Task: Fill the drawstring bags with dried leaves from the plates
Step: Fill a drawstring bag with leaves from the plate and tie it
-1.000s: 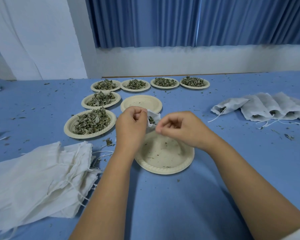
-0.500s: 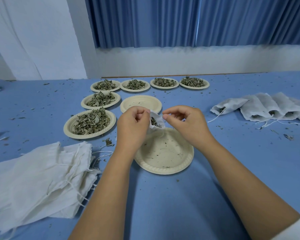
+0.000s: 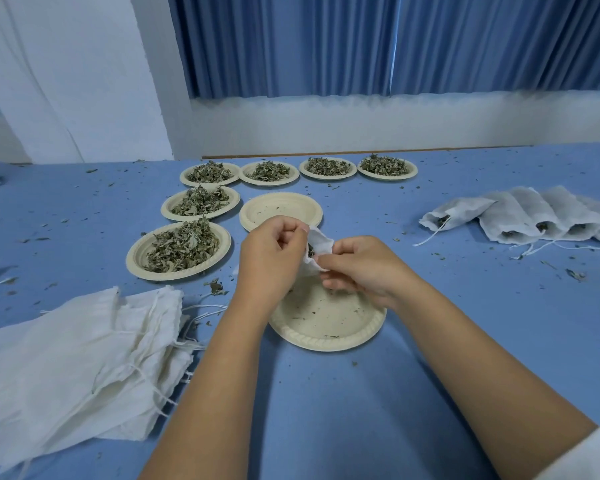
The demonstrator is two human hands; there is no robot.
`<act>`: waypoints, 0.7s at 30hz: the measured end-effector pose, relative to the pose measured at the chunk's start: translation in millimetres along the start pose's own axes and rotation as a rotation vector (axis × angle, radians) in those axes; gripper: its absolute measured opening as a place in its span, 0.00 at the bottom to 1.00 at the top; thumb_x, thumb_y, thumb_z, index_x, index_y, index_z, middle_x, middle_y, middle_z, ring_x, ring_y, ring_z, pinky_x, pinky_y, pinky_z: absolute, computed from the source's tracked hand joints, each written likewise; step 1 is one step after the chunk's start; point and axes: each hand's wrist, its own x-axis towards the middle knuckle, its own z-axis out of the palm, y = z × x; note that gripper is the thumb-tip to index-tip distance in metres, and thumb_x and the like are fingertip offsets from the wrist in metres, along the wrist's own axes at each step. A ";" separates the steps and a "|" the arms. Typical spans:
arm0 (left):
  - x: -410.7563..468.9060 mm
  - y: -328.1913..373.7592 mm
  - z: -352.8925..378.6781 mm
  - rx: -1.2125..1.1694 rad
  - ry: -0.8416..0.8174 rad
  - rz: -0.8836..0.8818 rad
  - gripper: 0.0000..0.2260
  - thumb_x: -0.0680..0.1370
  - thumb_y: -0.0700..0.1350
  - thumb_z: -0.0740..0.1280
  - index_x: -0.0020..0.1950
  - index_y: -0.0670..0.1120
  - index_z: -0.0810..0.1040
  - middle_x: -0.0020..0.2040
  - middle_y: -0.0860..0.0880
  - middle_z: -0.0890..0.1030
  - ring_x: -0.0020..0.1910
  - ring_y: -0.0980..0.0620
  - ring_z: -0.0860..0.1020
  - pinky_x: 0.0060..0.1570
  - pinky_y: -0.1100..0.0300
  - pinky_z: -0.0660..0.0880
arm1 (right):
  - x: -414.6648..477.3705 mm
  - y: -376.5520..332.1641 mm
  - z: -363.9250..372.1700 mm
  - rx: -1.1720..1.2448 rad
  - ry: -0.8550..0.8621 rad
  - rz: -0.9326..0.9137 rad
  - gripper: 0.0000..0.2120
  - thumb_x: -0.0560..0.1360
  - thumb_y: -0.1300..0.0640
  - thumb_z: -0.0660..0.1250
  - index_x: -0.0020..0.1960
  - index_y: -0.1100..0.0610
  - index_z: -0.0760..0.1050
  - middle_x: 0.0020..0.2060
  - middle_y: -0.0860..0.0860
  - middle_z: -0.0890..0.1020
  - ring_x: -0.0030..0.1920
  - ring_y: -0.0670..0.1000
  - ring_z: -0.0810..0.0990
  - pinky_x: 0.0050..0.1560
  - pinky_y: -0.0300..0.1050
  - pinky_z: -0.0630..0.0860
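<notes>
A small white drawstring bag (image 3: 318,244) with dark dried leaves in its mouth hangs over a nearly bare paper plate (image 3: 326,323). My left hand (image 3: 272,254) pinches the bag's left edge. My right hand (image 3: 359,266) pinches its lower right edge, fingers curled. A second bare plate (image 3: 280,210) lies just behind. Several plates heaped with dried leaves stand to the left and back, the nearest one (image 3: 179,249) beside my left hand.
A pile of flat white drawstring bags (image 3: 73,368) lies at the near left. Several filled bags (image 3: 534,216) lie in a row at the right. Leaf crumbs are scattered over the blue tabletop (image 3: 465,323). A blue curtain hangs behind the table.
My right hand has dropped from the bag's top edge to its lower right side, closer to the left hand. The bag's mouth now turns more toward the left hand.
</notes>
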 end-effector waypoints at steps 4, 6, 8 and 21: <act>0.6 -0.6 0.9 -0.002 -0.050 -0.004 0.07 0.79 0.42 0.66 0.43 0.51 0.81 0.29 0.57 0.77 0.29 0.59 0.74 0.35 0.62 0.75 | 1.8 1.8 4.4 -0.053 0.047 -0.037 0.09 0.71 0.62 0.74 0.37 0.57 0.73 0.25 0.49 0.80 0.26 0.45 0.79 0.27 0.33 0.74; -0.7 -0.3 3.0 0.017 -0.113 0.007 0.07 0.79 0.42 0.66 0.42 0.51 0.80 0.28 0.58 0.77 0.29 0.60 0.75 0.34 0.64 0.75 | 2.5 3.0 6.0 -0.075 0.043 -0.085 0.09 0.70 0.63 0.73 0.36 0.58 0.74 0.25 0.48 0.79 0.25 0.44 0.77 0.26 0.33 0.72; -2.9 0.6 5.8 0.033 -0.166 0.009 0.08 0.78 0.42 0.66 0.42 0.51 0.80 0.28 0.57 0.78 0.30 0.59 0.77 0.35 0.62 0.76 | 3.3 3.9 6.4 -0.094 0.056 -0.124 0.10 0.69 0.64 0.72 0.35 0.57 0.72 0.24 0.50 0.78 0.26 0.45 0.75 0.27 0.35 0.71; -3.5 2.0 7.0 -0.024 -0.052 0.030 0.05 0.77 0.46 0.68 0.42 0.53 0.80 0.30 0.57 0.77 0.31 0.59 0.75 0.36 0.62 0.76 | 9.3 4.5 1.0 -0.026 0.041 -0.180 0.08 0.72 0.57 0.72 0.37 0.55 0.75 0.26 0.47 0.75 0.25 0.44 0.70 0.25 0.36 0.67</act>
